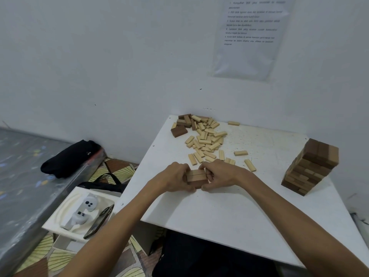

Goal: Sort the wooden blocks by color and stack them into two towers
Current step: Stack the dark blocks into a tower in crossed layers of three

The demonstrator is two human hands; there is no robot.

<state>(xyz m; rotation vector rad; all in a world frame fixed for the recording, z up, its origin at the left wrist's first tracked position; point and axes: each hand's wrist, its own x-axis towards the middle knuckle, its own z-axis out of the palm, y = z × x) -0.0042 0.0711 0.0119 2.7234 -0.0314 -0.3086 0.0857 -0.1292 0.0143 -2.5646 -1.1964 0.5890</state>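
Here, table (229,206): white, carries all the blocks.
Tower (311,166): tall, brown, at the right edge, well apart from the hands.
Pile (205,138): loose light blocks just beyond the hands; dark blocks (182,124) at its far left.
Left hand (173,177): fingers curled on the stack's left end.
Right hand (221,173): grips the right end.
Stack (196,177): low, between both hands, top blocks lying left to right.
Next, likely: squaring it; the pile lies straight ahead, about equally near either hand.

Pale blocks (205,136), brown tower (311,166), white table (229,206)
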